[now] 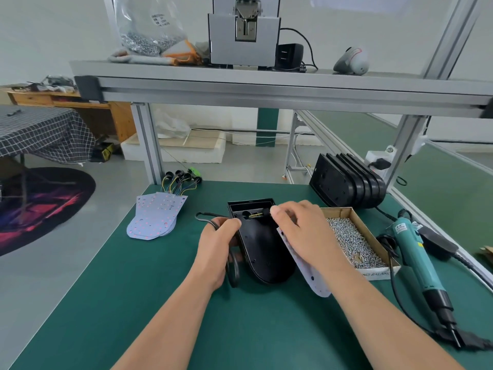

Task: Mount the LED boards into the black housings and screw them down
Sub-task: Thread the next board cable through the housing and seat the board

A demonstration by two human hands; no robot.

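So the black housing [262, 252] sits on the green table [133, 303], right between both hands. The left hand [217, 244] has its fingers curled around the housing's left edge. The right hand [301, 231] is holding an LED board [312, 276] tilted on edge against the housing's right side. Box of screws [354, 241] is just to the right, with the teal screwdriver [416, 252] beyond it.
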